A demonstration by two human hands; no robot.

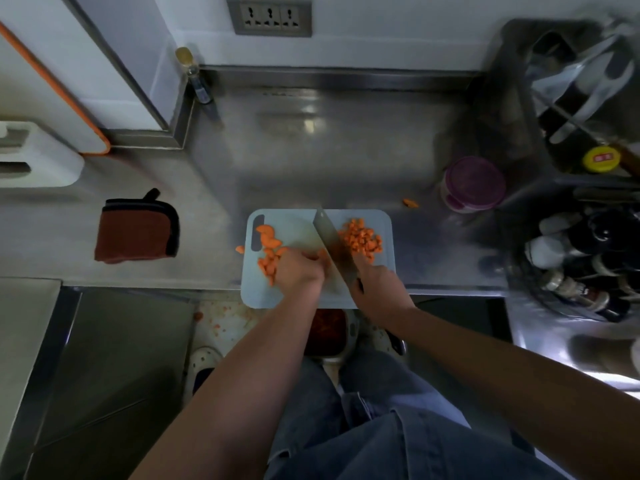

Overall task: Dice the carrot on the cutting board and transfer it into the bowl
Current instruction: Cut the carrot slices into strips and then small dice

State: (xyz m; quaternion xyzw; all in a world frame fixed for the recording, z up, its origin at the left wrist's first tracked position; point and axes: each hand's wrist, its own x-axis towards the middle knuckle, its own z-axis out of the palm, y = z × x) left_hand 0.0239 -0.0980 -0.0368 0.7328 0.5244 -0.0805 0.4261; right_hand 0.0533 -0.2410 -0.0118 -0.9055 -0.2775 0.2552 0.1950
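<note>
A pale blue cutting board (360, 299) lies at the counter's front edge. Carrot slices (268, 247) are spread over its left side and a heap of diced carrot (362, 237) sits at its right. My left hand (299, 271) has curled fingers holding carrot pieces down beside the blade. My right hand (375, 282) grips the handle of a cleaver (330, 242), whose blade runs diagonally across the board between the two heaps. A container (327, 332) with orange-red contents shows below the counter edge, between my arms.
A brown pot holder (136, 230) lies left on the steel counter. A purple-lidded jar (472, 183) stands at the right, with stray carrot bits (410, 202) near it. Bottles (571, 271) and a utensil rack (585, 95) fill the right side. Carrot scraps dot the floor.
</note>
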